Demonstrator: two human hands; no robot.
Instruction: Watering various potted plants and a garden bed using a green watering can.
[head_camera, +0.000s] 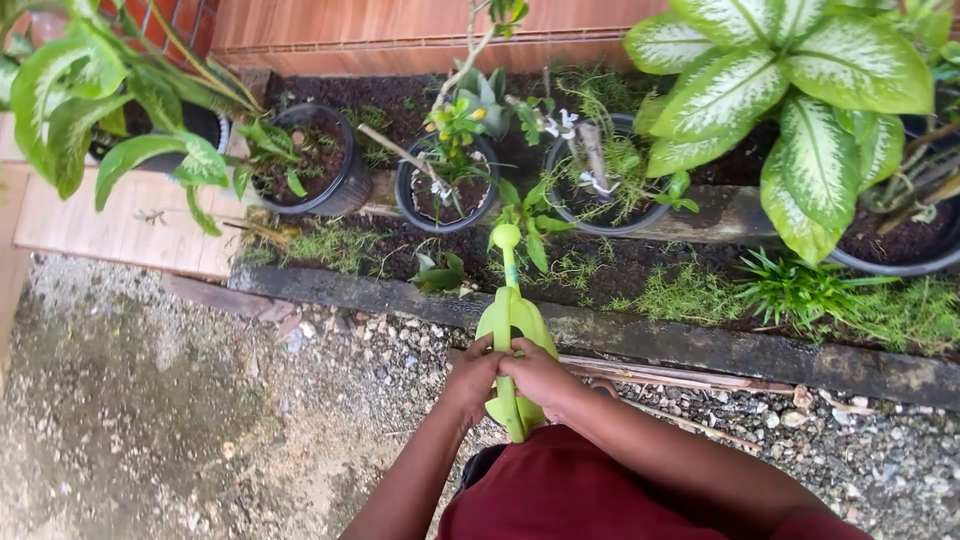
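I see both hands wrapped together on the handle of the green watering can (512, 330), left hand (472, 378) beside right hand (540, 376), spout toward the middle black pot (447, 185). Stiff, smooth plastic (heavy if full, I judge); that handle is the hold.
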